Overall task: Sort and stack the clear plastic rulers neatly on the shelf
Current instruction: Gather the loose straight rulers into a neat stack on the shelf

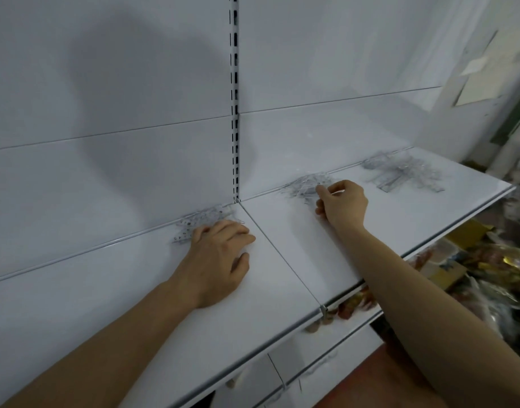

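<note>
Three groups of clear plastic rulers lie along the back of the white shelf [282,248]. My left hand [220,257] rests palm down on the shelf, its fingertips on the near edge of the left pile of rulers [199,222]. My right hand [341,204] pinches the near edge of the middle pile of rulers [307,184] between thumb and forefinger. A looser, scattered pile of rulers [400,172] lies further right, untouched.
A slotted white upright [234,113] divides the back panel. A seam [282,254] splits the shelf into two boards. Below and to the right, lower shelves hold packaged goods [473,269]. Papers hang on the wall [476,81] at the far right.
</note>
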`<state>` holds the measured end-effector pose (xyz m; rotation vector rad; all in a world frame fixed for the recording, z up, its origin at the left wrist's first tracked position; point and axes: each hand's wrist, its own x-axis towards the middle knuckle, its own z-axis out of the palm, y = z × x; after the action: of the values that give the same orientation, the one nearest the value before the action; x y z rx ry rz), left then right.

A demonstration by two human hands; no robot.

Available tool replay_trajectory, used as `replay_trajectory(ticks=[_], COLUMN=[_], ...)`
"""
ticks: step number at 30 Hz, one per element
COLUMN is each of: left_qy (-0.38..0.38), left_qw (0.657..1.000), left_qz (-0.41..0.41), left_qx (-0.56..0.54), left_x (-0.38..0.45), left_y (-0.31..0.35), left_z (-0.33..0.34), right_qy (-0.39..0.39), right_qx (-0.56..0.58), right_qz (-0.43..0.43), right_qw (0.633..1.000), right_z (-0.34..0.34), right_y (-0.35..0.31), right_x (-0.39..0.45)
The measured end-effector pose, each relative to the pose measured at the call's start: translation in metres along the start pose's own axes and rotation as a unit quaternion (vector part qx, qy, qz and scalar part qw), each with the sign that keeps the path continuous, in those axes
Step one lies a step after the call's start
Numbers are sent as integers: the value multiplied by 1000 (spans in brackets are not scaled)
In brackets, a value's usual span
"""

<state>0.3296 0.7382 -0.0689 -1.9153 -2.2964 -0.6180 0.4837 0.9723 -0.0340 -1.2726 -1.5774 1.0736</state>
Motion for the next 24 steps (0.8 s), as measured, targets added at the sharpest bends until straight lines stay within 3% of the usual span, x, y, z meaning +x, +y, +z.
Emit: replay_trajectory(ticks=[3,6,11,14,17,24], left_qy=[8,7,0,-5,9,20], left_qw=[1000,1000,999,997,993,972], left_qz=[-2,1,-48,-75,-113,-197], left_qx=[4,3,-21,1,27,130], left_x=[-1,0,-4,-26,-75,-250], left_y=[2,4,-1,-26,-69,-147], left_z=[0,-1,-14,-39,-78,-173], right_qy=[-23,-71,-179,-208,-229,-325], right_qx=[-71,-164,-310,-349,-363,-347], right_qz=[-70,-184,-382,-423,-431,-489], right_qw=[995,967,852,810,794,731], right_z=[-6,-9,6,25,55,148], right_y=[-4,-9,-17,-30,-46,-101], right_x=[-18,-44,-83,-106,-137,-244])
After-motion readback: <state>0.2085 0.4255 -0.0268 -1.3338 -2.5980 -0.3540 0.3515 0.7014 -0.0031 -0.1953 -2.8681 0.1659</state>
